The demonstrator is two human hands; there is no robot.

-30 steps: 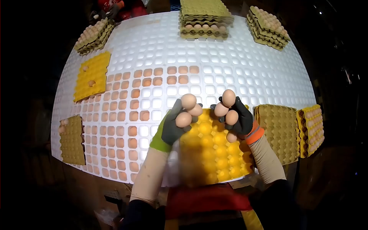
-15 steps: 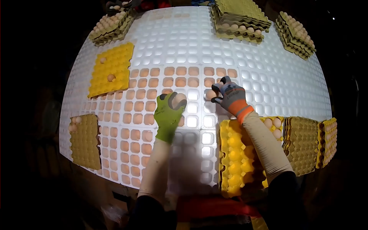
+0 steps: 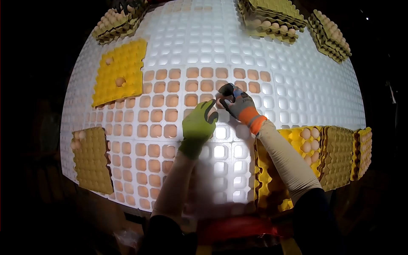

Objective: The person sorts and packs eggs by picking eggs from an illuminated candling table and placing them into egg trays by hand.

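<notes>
From the head view, a white surface [image 3: 204,55] spreads out as a grid of square sockets with rounded corners, its ridges smooth and glossy. The left hand [image 3: 204,121], in a green glove with black-coated fingertips, curls thumb and fingers about an egg [image 3: 213,113] just above the middle of the surface. Touching or very near it, the right hand [image 3: 230,101], in a grey knit glove with an orange cuff and dark fingers, pinches a second egg [image 3: 219,103], partly hidden by the fingers; whether this one touches its socket cannot be told. Rows of lodged eggs [image 3: 157,100], rounded and orange in tone, fill the sockets from the middle toward the left edge. A yellow tray [image 3: 106,91], moulded in bumps, lies toward the far left corner with two loose eggs [image 3: 120,81] on it; a brown tray [image 3: 91,161], dull and knobbly, lies by the left edge. At the near edge, right of the middle, a second yellow tray [image 3: 264,172] sits under the creased tan sleeve [image 3: 284,157], smooth eggs [image 3: 307,146] in its right-hand cups. Beside it stand a brown stack [image 3: 338,159] and, at the right edge, a yellow stack [image 3: 362,155] bearing eggs. Along the far edge are three layered stacks [image 3: 272,19] with wavy rims.
</notes>
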